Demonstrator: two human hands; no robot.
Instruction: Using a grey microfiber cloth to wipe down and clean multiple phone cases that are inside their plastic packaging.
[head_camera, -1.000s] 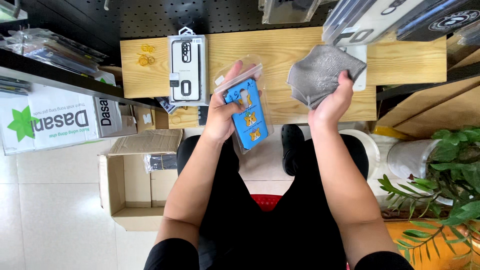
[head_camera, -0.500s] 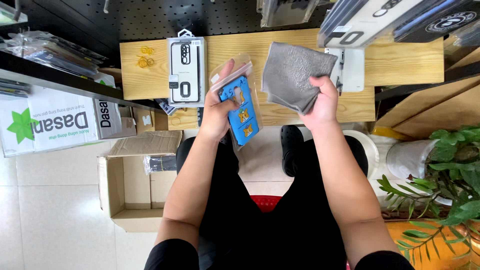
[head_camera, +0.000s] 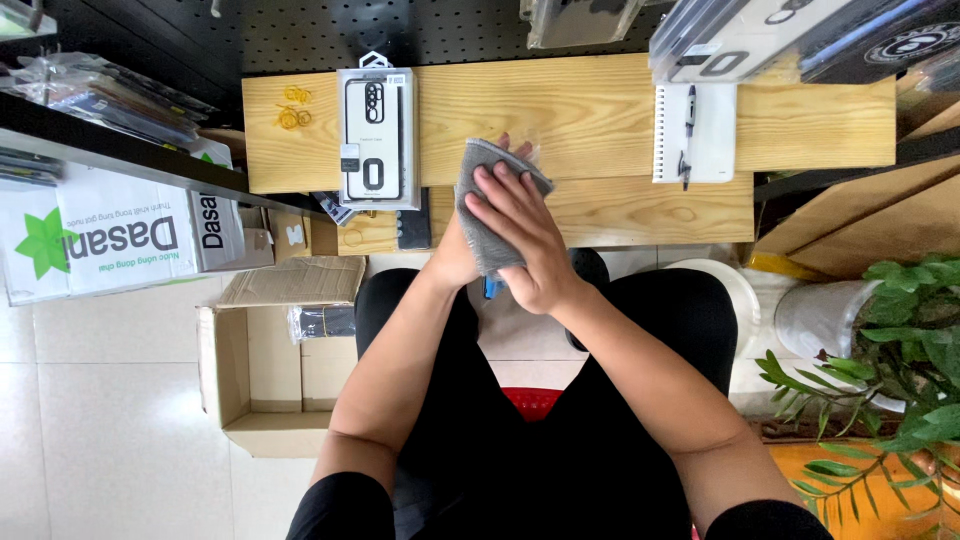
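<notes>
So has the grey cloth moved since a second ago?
Yes. The grey cloth has shifted left, away from the notepad and toward the boxed phone case, and the right hand now presses it over the left hand's item.

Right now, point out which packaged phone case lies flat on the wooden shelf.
The clear boxed case, left of the hands, lies flat on the shelf. The other packs hang from the pegboard above, overlapping its top edge.

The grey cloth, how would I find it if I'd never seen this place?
Look at the wooden table's near edge, in the middle. The right hand presses the grey cloth there. It is soft and crumpled, unlike the stiff boxed phone case beside it.
</notes>
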